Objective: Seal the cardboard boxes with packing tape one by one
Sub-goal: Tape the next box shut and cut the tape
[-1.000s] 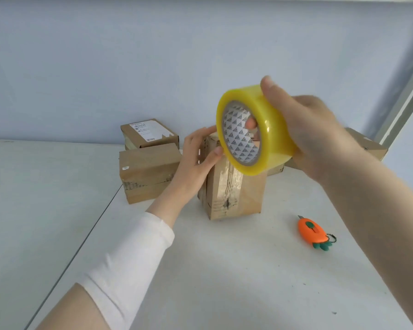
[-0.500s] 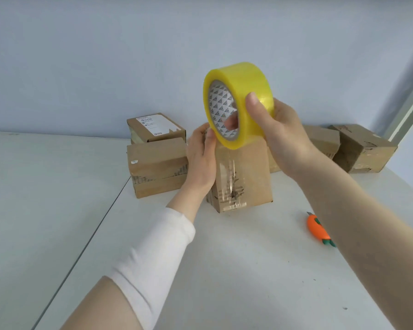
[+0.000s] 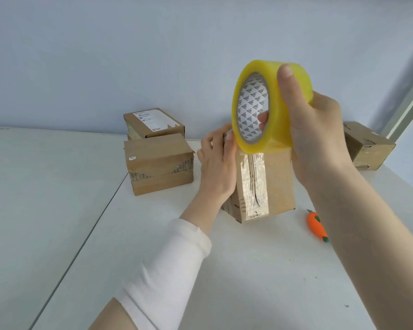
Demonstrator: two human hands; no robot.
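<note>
The tape roll (image 3: 277,134) has risen from the upright box (image 3: 280,184)'s front face to its top edge, pinched by the right hand (image 3: 320,134) with the thumb outside and a finger through the core, while the left hand (image 3: 215,167) clasps the box's top corner, so the strip probably goes over the top next.

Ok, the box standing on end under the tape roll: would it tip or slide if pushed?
Probably tips easily: the upright cardboard box stands tall on a narrow end, with the left hand holding its upper edge. Likely slides too: the white table looks smooth.
</note>
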